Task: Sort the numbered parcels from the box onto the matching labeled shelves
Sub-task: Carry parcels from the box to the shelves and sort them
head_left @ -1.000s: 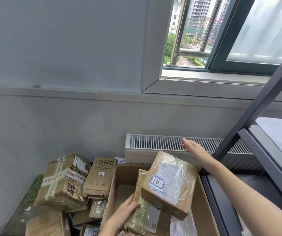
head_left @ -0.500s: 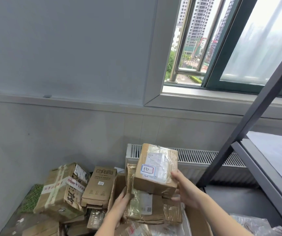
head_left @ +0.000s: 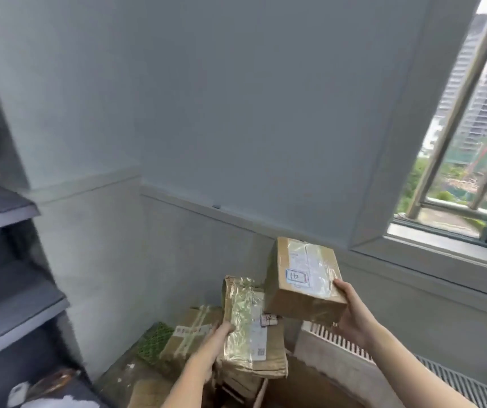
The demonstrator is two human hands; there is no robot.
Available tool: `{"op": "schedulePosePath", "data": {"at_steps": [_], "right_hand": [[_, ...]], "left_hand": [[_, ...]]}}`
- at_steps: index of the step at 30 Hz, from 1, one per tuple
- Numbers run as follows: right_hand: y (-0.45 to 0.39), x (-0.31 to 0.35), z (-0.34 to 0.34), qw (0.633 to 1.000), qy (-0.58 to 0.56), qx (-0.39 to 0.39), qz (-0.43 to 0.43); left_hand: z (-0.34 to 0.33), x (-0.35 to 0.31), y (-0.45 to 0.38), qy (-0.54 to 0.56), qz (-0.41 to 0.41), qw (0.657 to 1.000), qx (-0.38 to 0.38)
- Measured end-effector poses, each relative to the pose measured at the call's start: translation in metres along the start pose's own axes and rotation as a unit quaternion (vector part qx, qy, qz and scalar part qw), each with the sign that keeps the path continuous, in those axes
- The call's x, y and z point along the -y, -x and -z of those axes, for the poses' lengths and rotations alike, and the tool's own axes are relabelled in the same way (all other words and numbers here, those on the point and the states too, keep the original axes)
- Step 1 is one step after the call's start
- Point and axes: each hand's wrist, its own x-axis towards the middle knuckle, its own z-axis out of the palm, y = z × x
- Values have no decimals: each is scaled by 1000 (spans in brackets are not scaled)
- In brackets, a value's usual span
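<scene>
While both parcels are in hand, none is shelved: left hand grips a taped flat parcel, right hand grasps the parcel marked 16; dark shelves wait left.

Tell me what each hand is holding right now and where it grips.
The right hand holds the parcel marked 16 by its lower right corner. The left hand grips the flat taped parcel at its left edge.

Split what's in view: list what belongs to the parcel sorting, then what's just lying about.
Job:
parcel marked 16, held by right hand
taped parcel, held by left hand
shelves

Lying about:
radiator
green mat
window
</scene>
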Motion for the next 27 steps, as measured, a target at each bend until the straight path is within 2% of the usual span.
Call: {"op": "schedulePosePath", "data": {"at_steps": [5,9,16,21,27], "right_hand": [[-3,0,-73,995,30,94,-16],[6,-30,-121,983,65,172,-23],[47,-88,-193,943,110,302,-88],[95,-130,-238,910,134,372,-121],[155,-182,-284,874,148,437,-151]], "left_hand": [[63,6,67,100,14,980,-174],[122,52,123,198,-7,949,-247],[146,112,269,270,-26,876,-398],[155,159,352,317,-31,821,-473],[162,197,432,367,-47,775,-513]]}}
